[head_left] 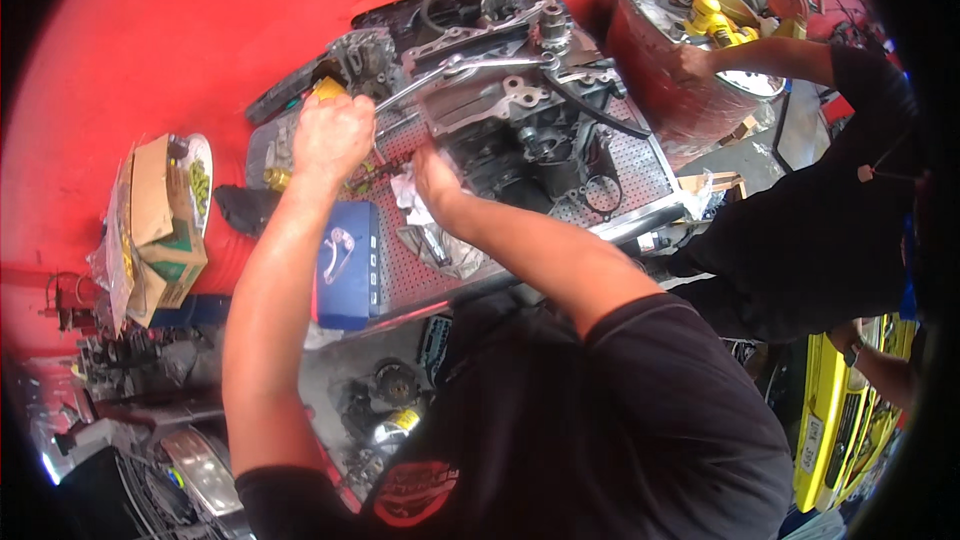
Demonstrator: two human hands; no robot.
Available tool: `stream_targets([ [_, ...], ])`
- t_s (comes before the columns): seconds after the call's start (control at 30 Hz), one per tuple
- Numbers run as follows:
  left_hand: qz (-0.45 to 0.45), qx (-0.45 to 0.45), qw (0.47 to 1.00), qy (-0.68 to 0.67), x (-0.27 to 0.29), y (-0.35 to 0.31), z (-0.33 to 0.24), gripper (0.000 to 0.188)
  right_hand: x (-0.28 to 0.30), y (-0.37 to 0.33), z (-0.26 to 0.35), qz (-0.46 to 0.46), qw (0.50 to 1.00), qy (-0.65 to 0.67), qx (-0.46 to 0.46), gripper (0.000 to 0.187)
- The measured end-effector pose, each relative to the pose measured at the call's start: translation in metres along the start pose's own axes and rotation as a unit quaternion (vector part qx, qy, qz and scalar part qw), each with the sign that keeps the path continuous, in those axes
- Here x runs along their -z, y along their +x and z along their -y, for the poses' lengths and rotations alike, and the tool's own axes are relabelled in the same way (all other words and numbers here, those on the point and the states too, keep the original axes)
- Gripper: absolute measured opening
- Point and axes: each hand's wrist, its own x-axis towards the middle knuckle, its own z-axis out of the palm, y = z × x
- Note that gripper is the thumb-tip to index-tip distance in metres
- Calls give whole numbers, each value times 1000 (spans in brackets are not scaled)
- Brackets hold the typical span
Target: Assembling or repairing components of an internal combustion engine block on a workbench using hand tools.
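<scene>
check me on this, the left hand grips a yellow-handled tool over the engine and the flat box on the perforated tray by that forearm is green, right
Not quite: the flat box is blue, not green, as the head view shows. The left hand does grip a yellow-handled tool by the engine on the perforated tray.

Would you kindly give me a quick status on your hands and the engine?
Left hand fisted on a yellow-handled tool at the engine. Right hand pressing a rag against it. A co-worker's hand on the drum, apart.
</scene>
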Motion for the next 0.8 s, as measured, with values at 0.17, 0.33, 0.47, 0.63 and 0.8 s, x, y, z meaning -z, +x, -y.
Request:
stream_targets([
  [0.17,-32,-2,999,0,-1,0,1,15,-61,35,-2,89,956,-271,66,55],
  [0.33,-68,-23,997,-2,-5,-1,4,15,-89,38,4,62,927,-342,140,48],
  [0.47,-76,-39,996,10,-10,3,10,16,-99,38,8,51,919,-374,117,48],
  [0.63,-100,-54,993,8,-16,9,17,17,-95,33,9,46,920,-372,112,47],
  [0.8,-101,-62,993,10,-20,7,20,19,-91,31,9,35,921,-369,117,46],
])
